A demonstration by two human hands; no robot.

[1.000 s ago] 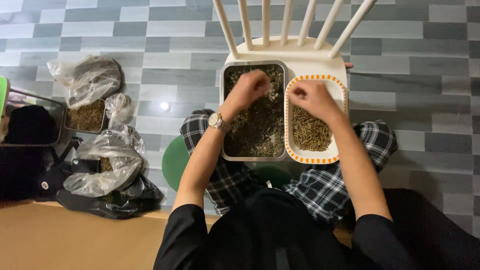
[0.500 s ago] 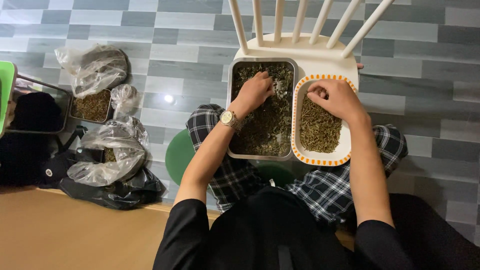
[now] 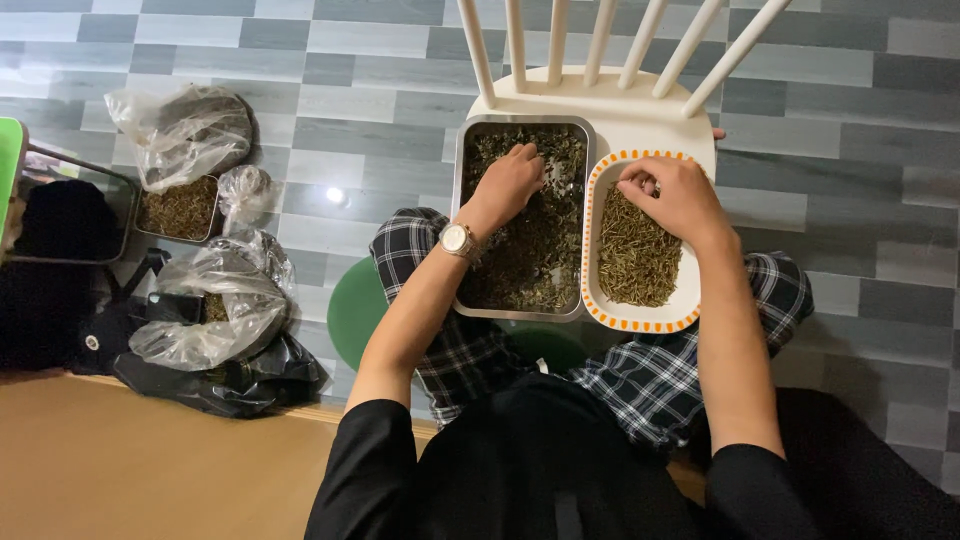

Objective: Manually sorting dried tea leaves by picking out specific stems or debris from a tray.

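Metal tray (image 3: 470, 220) on the white chair (image 3: 640, 115) holds much unsorted dark leaf; the white dish (image 3: 690, 300), touching at its 3 o'clock, is roughly half covered with stems. Left hand (image 3: 508, 185) rests curled in the leaves, grip hidden. Right hand (image 3: 672, 195) pinches stems at the dish's 12 o'clock.

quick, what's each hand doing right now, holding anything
left hand: curled down into the herbs in the metal tray, grasp cannot be told
right hand: fingers bent over the white dish, grasp cannot be told
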